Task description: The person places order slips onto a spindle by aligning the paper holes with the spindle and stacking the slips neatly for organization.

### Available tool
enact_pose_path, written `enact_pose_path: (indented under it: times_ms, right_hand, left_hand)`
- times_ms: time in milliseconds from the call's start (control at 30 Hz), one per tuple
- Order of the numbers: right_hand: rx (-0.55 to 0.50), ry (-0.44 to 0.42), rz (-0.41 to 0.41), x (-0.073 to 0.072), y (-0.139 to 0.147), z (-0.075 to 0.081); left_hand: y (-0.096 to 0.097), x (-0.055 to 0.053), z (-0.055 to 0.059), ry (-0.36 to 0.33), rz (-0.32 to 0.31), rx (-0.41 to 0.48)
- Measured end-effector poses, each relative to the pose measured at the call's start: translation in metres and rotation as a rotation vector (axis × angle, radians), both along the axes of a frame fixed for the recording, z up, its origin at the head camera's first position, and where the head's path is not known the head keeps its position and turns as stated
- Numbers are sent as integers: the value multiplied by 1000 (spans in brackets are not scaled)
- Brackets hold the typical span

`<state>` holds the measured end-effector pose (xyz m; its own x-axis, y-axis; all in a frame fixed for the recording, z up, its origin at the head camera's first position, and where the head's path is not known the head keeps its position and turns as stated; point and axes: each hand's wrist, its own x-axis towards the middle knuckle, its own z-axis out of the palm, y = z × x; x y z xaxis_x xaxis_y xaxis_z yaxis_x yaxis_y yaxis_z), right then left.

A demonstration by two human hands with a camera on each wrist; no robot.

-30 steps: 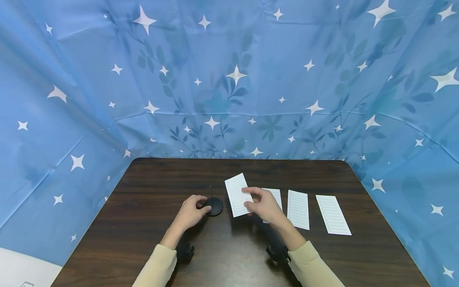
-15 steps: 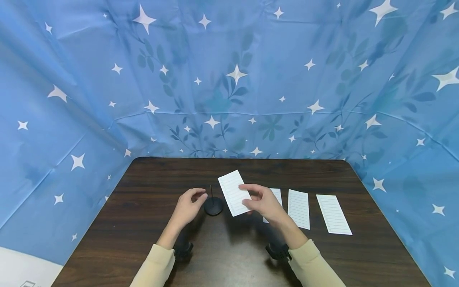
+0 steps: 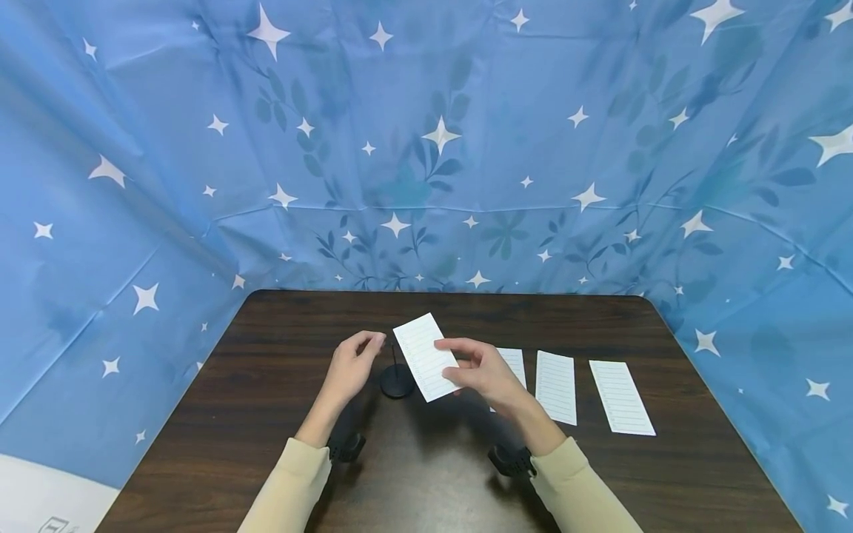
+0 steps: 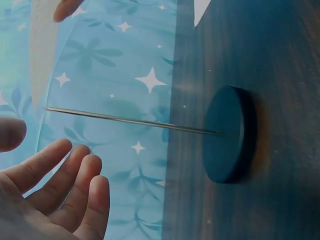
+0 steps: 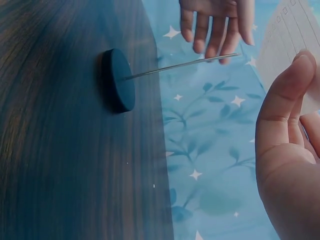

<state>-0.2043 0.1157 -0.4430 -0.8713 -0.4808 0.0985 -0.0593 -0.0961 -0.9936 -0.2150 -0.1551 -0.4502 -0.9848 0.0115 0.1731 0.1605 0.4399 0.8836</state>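
A bill spike with a round black base [image 3: 397,383] stands on the dark wooden table, its thin metal rod [image 4: 130,119] pointing up. My right hand [image 3: 485,373] pinches a white lined paper slip [image 3: 421,354] between thumb and fingers, holding it raised just right of the rod. Small printed boxes show on this slip in the right wrist view. My left hand [image 3: 349,367] hovers at the rod's left, near its tip, with loosely bent fingers and nothing in them. In the left wrist view a gap separates those fingers from the rod.
On the right of the table lie a paper slip [image 3: 512,363] partly hidden by my right hand, a middle slip [image 3: 556,388] and an outer slip [image 3: 622,397]. A blue star-patterned curtain [image 3: 426,178] hangs behind the table's far edge.
My left hand has risen from beside the base to the height of the rod's tip. My right hand has carried the slip left and upward, closer to the rod.
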Motion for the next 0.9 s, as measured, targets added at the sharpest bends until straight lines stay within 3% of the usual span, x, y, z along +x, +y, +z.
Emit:
enact_pose_path:
  times_ms: [300,533,900]
  right_hand:
    - [6,-14,35,-4,-8,3]
    - [11,2,45,-5,-12,2]
    - [56,7,-58,-4,-15,-1]
  left_hand:
    - [9,-7,16,-2,13,30]
    - [12,-8,18,12,49,64]
    - [11,-10,13,-17,102,86]
